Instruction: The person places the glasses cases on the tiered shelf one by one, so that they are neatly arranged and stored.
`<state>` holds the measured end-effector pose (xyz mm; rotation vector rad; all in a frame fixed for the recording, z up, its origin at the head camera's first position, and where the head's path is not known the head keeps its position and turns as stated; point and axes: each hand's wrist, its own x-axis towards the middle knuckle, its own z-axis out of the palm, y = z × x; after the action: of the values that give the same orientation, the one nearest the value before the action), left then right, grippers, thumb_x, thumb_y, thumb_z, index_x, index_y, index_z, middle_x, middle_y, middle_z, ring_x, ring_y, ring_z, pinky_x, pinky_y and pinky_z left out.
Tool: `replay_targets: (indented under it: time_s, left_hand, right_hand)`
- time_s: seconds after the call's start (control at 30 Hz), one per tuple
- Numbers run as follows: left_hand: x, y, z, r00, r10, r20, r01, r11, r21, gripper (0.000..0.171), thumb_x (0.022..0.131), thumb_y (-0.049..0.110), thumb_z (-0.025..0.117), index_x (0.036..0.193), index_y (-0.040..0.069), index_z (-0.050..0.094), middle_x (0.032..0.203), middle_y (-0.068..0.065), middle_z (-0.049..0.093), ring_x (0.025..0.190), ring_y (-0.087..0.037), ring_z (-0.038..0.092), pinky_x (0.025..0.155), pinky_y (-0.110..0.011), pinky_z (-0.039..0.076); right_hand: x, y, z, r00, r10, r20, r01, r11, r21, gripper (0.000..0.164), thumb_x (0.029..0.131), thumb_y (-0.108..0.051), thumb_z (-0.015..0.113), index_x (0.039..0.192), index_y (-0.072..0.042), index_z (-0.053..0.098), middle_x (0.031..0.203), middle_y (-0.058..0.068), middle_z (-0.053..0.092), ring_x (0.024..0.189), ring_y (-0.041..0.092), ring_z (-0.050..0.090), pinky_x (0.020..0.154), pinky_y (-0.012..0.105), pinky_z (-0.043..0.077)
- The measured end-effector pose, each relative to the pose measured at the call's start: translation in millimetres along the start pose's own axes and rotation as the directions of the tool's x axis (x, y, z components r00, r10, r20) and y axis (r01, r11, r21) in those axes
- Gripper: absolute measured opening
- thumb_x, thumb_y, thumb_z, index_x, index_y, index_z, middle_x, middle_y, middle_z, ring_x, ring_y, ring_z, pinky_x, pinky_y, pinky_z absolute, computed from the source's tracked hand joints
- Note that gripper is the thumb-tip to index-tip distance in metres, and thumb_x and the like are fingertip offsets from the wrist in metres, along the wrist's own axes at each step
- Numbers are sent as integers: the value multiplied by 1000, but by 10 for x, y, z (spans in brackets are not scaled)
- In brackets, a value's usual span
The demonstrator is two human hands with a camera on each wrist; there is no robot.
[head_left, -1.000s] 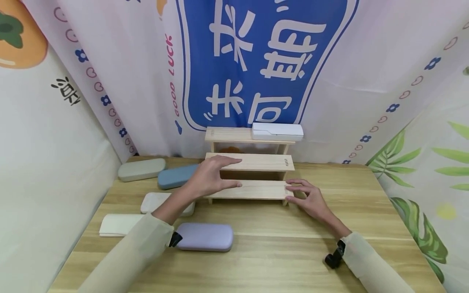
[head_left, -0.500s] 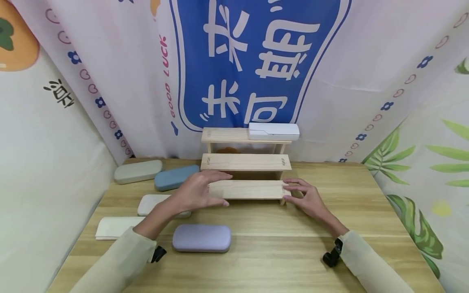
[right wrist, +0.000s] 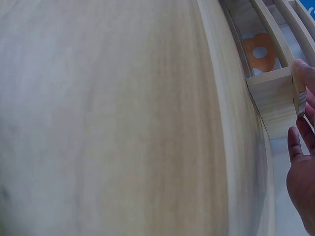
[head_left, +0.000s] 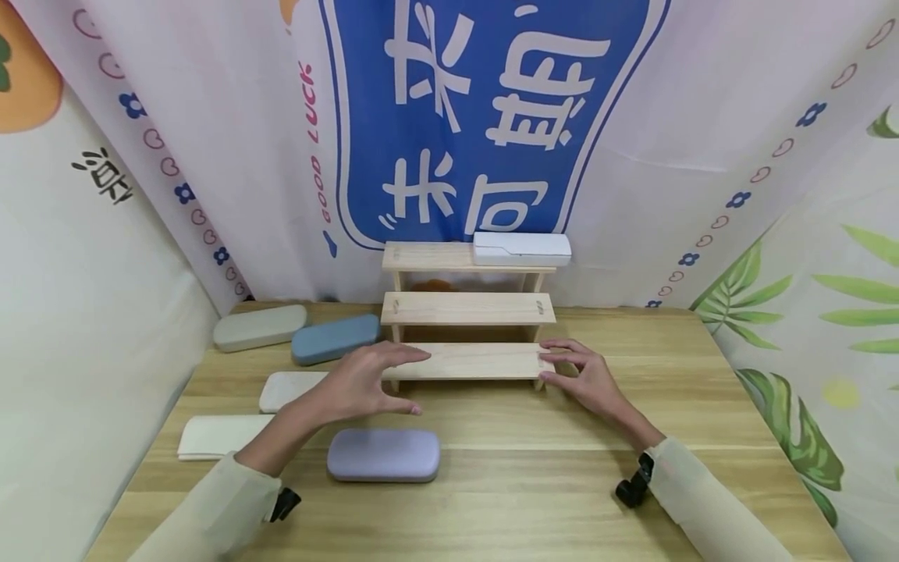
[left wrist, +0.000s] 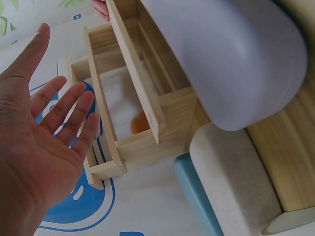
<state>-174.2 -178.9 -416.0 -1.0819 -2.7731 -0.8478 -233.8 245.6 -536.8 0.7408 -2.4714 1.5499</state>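
A three-tiered wooden display stand [head_left: 467,309] stands at the back of the table. My right hand [head_left: 586,380] pinches the right end of its lowest board, thumb near the front edge and fingers toward the back; the right wrist view shows the thumb against the board end [right wrist: 299,93]. My left hand [head_left: 354,384] hovers off the stand's lower left corner, thumb and fingers spread, holding nothing. Its palm [left wrist: 44,152] shows bare in the left wrist view. Below it lies a lilac glasses case [head_left: 383,455]. A white glasses case [head_left: 522,249] rests on the top tier's right end.
Left of the stand lie a grey-green glasses case [head_left: 260,328], a blue one [head_left: 335,339], a white one [head_left: 288,389] partly behind my left arm, and a cream one [head_left: 218,436]. A printed curtain [head_left: 618,203] hangs close behind the stand.
My left hand has drawn away from the stand's front, moving left and toward me, still spread. The right hand keeps its place at the lowest board; the glasses cases have not moved.
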Motion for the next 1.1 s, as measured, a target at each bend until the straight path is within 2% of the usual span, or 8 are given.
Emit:
replay_targets:
  time_s: [0.2, 0.4, 0.63, 0.77, 0.93, 1.07, 1.1]
  left_hand:
    - [-116, -47, 25, 999, -22, 40, 23, 999, -28, 80, 74, 40, 98, 143, 11, 68, 143, -7, 68, 134, -30, 62, 107, -50, 54]
    - [-252, -117, 43, 998, -36, 47, 37, 999, -19, 81, 73, 41, 98, 143, 12, 67, 142, -8, 68, 132, -34, 63, 106, -55, 53]
    - [-434, -180, 53, 989, -104, 105, 107, 994, -18, 83, 77, 46, 95, 148, 18, 64, 144, -7, 66, 135, -35, 60, 105, -59, 53]
    - [-549, -219, 52, 988, -102, 114, 105, 994, -24, 85, 76, 48, 94, 149, 19, 62, 146, -7, 65, 135, -37, 59, 102, -60, 54]
    - [-662, -265, 79, 983, -117, 140, 124, 991, -46, 88, 75, 51, 93, 150, 17, 62, 148, -11, 64, 138, -45, 56, 104, -64, 50]
    - [-727, -297, 127, 978, -142, 154, 148, 989, -30, 91, 73, 52, 94, 151, 20, 61, 148, -9, 64, 138, -45, 56, 104, -65, 51]
    - [-739, -303, 137, 977, -147, 154, 152, 988, -21, 91, 72, 52, 94, 151, 21, 61, 148, -8, 64, 138, -44, 56, 103, -64, 52]
  right_hand:
    - [11, -11, -12, 1000, 11, 1, -11, 1000, 17, 33, 87, -6, 87, 120, -7, 80, 139, 12, 68, 137, 35, 57, 113, 16, 38]
    - [13, -4, -10, 1000, 10, -2, -10, 1000, 9, 35, 86, -3, 87, 120, -5, 79, 140, 14, 67, 137, 36, 56, 112, 13, 39]
    - [7, -5, 4, 1000, 11, -10, -11, 1000, -3, 35, 85, 5, 84, 120, 4, 77, 139, 25, 65, 136, 45, 55, 111, 12, 38]
    - [1, -138, 10, 1000, 12, 10, -12, 1000, 26, 34, 86, 6, 83, 119, 9, 74, 139, 31, 62, 135, 50, 53, 112, 14, 39]
    - [-7, -353, 2, 1000, 9, 17, -10, 999, 36, 33, 88, 5, 82, 119, 10, 74, 138, 31, 62, 135, 49, 54, 112, 16, 39]
    - [-10, -368, -1, 1000, 12, 13, -12, 999, 35, 33, 88, 5, 82, 119, 10, 74, 138, 31, 62, 135, 48, 54, 112, 16, 39]
    - [-10, -369, -2, 1000, 15, 13, -15, 999, 36, 33, 88, 5, 82, 119, 10, 74, 139, 30, 62, 136, 47, 54, 114, 21, 40]
